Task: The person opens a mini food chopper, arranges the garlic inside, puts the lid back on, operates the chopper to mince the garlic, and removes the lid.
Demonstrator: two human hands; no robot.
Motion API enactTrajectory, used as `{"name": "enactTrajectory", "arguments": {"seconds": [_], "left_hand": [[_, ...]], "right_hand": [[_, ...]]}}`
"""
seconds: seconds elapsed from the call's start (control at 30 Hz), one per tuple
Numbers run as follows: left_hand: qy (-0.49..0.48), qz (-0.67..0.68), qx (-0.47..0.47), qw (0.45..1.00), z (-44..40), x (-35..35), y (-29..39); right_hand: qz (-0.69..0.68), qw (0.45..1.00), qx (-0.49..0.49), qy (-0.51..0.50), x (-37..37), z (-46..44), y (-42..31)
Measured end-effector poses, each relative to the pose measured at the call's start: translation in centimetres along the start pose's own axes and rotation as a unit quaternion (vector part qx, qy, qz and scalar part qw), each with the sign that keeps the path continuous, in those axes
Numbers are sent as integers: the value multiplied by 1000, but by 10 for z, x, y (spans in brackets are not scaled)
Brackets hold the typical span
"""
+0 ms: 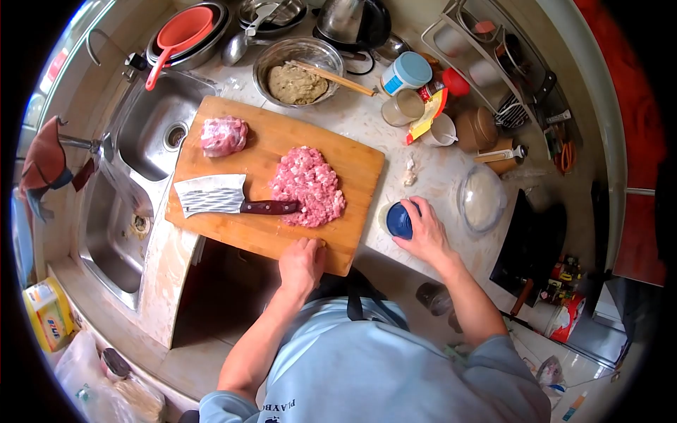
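Observation:
My left hand (302,266) is closed, its curled fingers resting at the near edge of the wooden cutting board (254,236). What it holds, if anything, is hidden. To the right of the board, my right hand (428,233) wraps around a small jar with a blue top (399,221) on the counter. On the board lies a heap of chopped raw meat (310,187). A cleaver (211,194) lies flat, its dark handle touching the meat's lower left side. Farther back on the board sits an uncut chunk of meat (223,136).
Behind the board stands a bowl of grey-brown mixture (299,83) with chopsticks (335,78) across it. The double sink (151,120) is at left. A glass lid or bowl (482,198), garlic (409,170) and several containers (407,72) stand at right.

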State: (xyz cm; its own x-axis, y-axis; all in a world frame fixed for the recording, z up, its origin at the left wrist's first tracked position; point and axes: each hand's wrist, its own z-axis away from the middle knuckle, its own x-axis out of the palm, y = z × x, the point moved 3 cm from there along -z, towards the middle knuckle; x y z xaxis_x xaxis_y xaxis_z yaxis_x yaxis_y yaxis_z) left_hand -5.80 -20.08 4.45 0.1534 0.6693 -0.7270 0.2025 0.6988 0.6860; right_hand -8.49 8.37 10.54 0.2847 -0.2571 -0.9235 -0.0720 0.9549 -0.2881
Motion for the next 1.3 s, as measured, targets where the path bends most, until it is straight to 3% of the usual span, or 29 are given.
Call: {"name": "enactTrajectory", "arguments": {"seconds": [0.3, 0.37, 0.43, 0.6, 0.7, 0.73, 0.83, 0.9, 0.97, 1.1, 1.17, 1.3], "left_hand": [[53, 40, 17, 998, 10, -14, 19], [53, 57, 33, 996, 15, -15, 25], [26, 88, 98, 991, 16, -12, 31], [-44, 197, 82, 976, 18, 17, 48], [-117, 275, 2, 954, 14, 40, 68], [-183, 293, -37, 938, 12, 52, 73], [-110, 275, -54, 954, -3, 73, 85], [-140, 284, -71, 946, -22, 89, 92], [-44, 291, -35, 955, -38, 99, 98], [-40, 290, -85, 952, -54, 132, 93], [-113, 240, -102, 959, -61, 137, 95], [-79, 214, -39, 973, -67, 124, 100]], "right_hand": [[-11, 999, -12, 46, 9, 5, 0], [41, 997, -31, 65, 14, 4, 1], [45, 996, -28, 67, 16, 5, 2], [50, 995, -37, 77, 17, 2, 4], [39, 993, -58, 90, 14, 1, 3], [40, 993, -58, 94, 14, 1, 3], [38, 994, -52, 89, 11, 2, 2], [32, 995, -46, 84, 11, 3, 4], [34, 995, -25, 93, 12, 3, 9], [16, 995, -13, 97, 9, 4, 14], [6, 995, -6, 103, 7, 6, 17], [-46, 991, 19, 125, -18, 12, 17]]}}
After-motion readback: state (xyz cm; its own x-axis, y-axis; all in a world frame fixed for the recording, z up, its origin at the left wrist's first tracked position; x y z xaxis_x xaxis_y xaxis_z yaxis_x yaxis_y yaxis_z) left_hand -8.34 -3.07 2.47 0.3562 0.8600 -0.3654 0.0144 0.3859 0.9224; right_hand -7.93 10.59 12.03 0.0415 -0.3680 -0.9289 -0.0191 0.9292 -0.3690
